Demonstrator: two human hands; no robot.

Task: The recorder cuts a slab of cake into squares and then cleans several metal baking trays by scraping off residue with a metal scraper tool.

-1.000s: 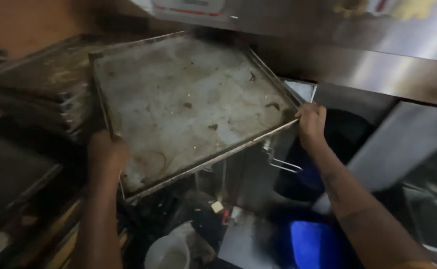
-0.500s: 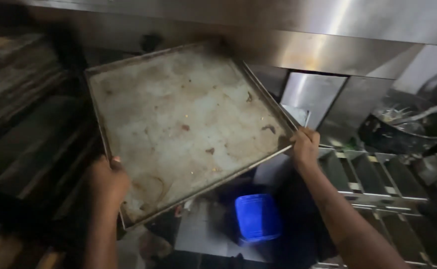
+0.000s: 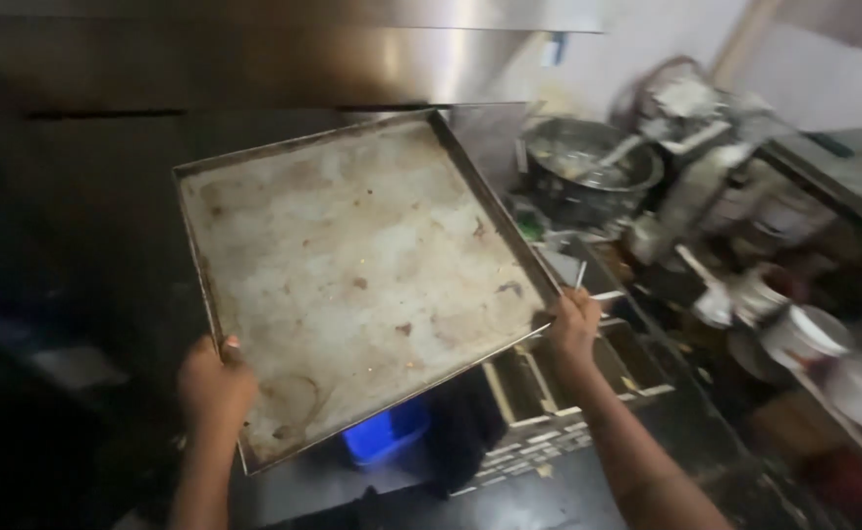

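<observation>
I hold a large, stained metal baking tray point(image 3: 352, 275) flat in front of me, its surface spotted with burnt residue. My left hand point(image 3: 215, 388) grips the tray's near left corner. My right hand point(image 3: 573, 329) grips its near right corner. The tray hangs in the air over a blue bin point(image 3: 384, 437) and a dark floor. Nothing lies on the tray.
A steel hood or panel point(image 3: 284, 59) runs across the top. To the right stand a large metal mixing bowl point(image 3: 588, 172), a mixer-like machine point(image 3: 691, 128), white containers point(image 3: 794, 339) and a rack of loaf tins point(image 3: 559, 402). The left side is dark.
I have swung the tray to the right, away from the stack of trays on the left, and the view has turned toward the bowl and machine. Both hands keep their grip.
</observation>
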